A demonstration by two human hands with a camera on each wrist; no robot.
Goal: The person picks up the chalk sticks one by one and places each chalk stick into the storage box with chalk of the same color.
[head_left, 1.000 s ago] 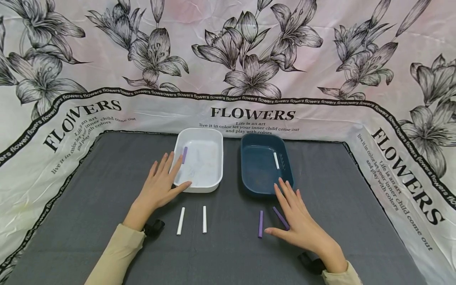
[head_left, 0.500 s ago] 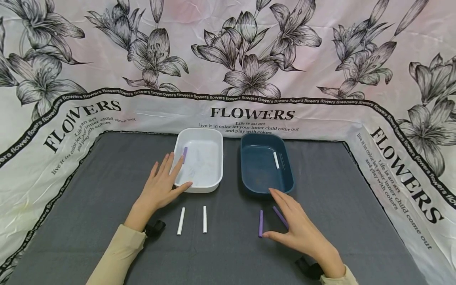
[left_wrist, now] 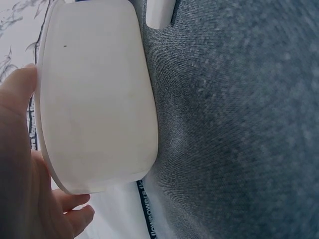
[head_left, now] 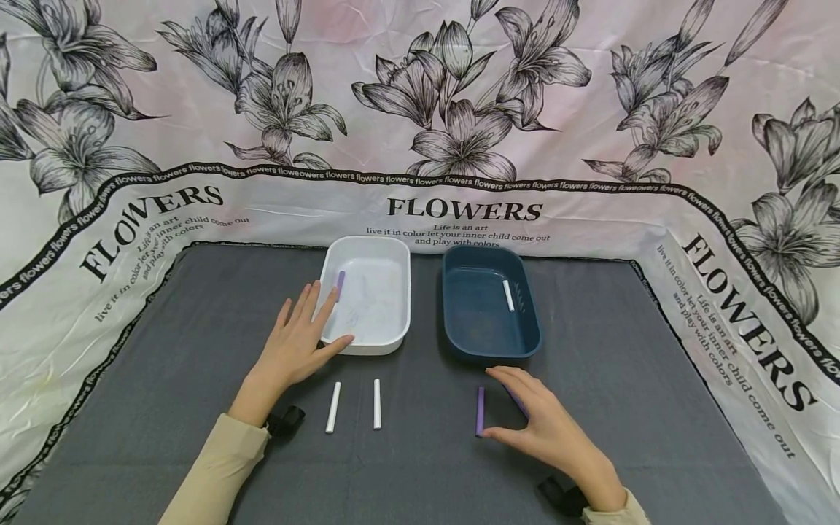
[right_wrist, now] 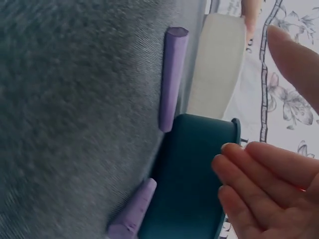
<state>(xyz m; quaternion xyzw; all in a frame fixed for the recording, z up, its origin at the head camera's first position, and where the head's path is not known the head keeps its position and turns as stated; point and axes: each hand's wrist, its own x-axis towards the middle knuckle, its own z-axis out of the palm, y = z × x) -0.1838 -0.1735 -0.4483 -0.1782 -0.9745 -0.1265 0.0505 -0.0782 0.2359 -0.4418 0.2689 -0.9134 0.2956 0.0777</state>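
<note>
My left hand is spread beside the white plastic tub, fingers over its left rim and thumb at the front corner. A purple chalk stick lies inside that tub. Over the table my right hand hovers with thumb and fingers well apart, holding nothing. Below it lie two purple chalk sticks: one near the thumb tip, the other partly covered by the hand in the head view. A dark blue tub, just beyond the right fingertips, contains a white chalk stick.
Two white chalk sticks lie on the grey cloth in front of the white tub. The two tubs stand side by side with a narrow gap. Behind them rises a white flower-printed cloth.
My right hand has drawn back from the dark blue tub's rim toward the purple chalk sticks, its fingers bending toward the thumb. The left hand stays nearly still.
</note>
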